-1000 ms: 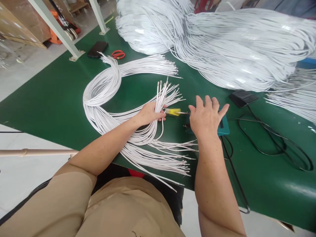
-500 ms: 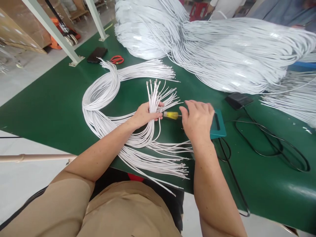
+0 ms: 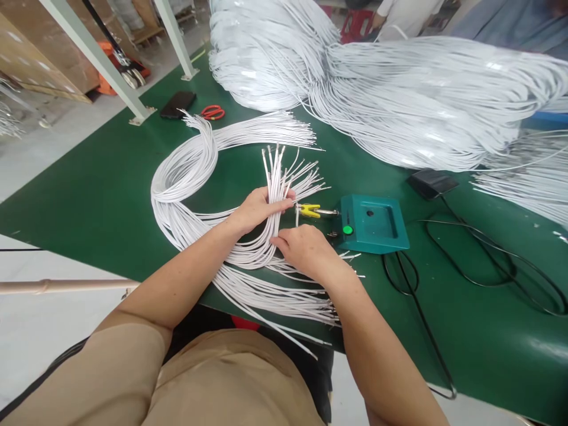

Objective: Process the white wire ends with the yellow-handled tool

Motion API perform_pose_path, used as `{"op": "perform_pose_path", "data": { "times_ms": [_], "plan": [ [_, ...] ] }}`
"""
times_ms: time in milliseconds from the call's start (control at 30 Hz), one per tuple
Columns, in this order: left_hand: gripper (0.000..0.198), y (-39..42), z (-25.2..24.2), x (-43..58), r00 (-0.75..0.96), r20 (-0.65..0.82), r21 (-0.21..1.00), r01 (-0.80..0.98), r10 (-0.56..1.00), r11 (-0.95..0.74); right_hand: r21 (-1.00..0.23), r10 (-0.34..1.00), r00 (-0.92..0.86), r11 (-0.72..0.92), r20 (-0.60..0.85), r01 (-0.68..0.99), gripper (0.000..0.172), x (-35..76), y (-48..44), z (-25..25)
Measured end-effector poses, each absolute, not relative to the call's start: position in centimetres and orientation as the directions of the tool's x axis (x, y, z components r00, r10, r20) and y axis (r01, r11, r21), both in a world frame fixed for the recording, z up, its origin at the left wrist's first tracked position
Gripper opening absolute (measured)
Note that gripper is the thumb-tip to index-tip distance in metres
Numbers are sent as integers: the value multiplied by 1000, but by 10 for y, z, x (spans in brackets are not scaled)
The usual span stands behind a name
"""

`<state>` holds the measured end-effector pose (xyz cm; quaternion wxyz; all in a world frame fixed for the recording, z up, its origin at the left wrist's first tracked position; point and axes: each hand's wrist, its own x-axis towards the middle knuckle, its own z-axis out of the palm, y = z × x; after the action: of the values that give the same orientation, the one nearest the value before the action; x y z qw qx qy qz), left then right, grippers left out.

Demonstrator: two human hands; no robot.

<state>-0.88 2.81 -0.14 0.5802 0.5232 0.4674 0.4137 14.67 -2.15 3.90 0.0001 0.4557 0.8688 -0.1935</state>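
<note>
A bundle of white cables (image 3: 274, 183) with bare metal ends stands upright in my left hand (image 3: 261, 210), its thumb pressed across them. My right hand (image 3: 306, 248) has its fingers curled at the bundle's lower right side, against a white cable; its fingertips are partly hidden. Just above it, a short white cable piece (image 3: 297, 218) rises beside the yellow clip (image 3: 309, 210). That clip sits on a metal rod from a teal device (image 3: 375, 242) with a green button (image 3: 347, 230). More cables (image 3: 275, 296) fan out below both hands.
A looped cable bundle (image 3: 166, 177) lies at left on the green table (image 3: 89, 195). Red-handled scissors (image 3: 213, 112) and a dark phone-like object (image 3: 177, 105) lie behind. A huge cable heap (image 3: 399, 100) fills the back. Black cords (image 3: 470, 228) trail at right.
My right hand has moved left and down from over the teal device to the cable bundle, uncovering the device and clip. My left hand keeps its hold.
</note>
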Motion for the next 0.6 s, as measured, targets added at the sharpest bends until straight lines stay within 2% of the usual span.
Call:
{"op": "perform_pose_path", "data": {
  "times_ms": [133, 167, 233, 333, 433, 600],
  "plan": [
    [49, 27, -3, -9, 249, -131, 991, 58, 959, 121, -692, 696, -593, 190, -406, 697, 33, 160, -19, 46],
    [50, 26, -3, -9, 261, -126, 992, 39, 957, 120, -737, 709, -564, 93, -423, 669, 33, 164, -16, 45],
    [52, 25, -4, -7, 266, -112, 993, -4, 957, 117, -790, 830, -422, -36, -364, 612, 32, 171, -8, 44],
    [44, 22, -5, -2, 243, -78, 996, -14, 967, 84, -886, 976, -160, -61, -150, 460, 21, 175, 3, 38],
    [37, 21, -5, 1, 236, -50, 999, 23, 971, 45, -940, 995, -80, -30, -61, 340, 21, 173, 8, 32],
    [38, 20, -2, 3, 228, -77, 994, 93, 971, 57, -981, 997, 44, 54, 64, 189, 16, 169, 11, 25]
  ]
}}
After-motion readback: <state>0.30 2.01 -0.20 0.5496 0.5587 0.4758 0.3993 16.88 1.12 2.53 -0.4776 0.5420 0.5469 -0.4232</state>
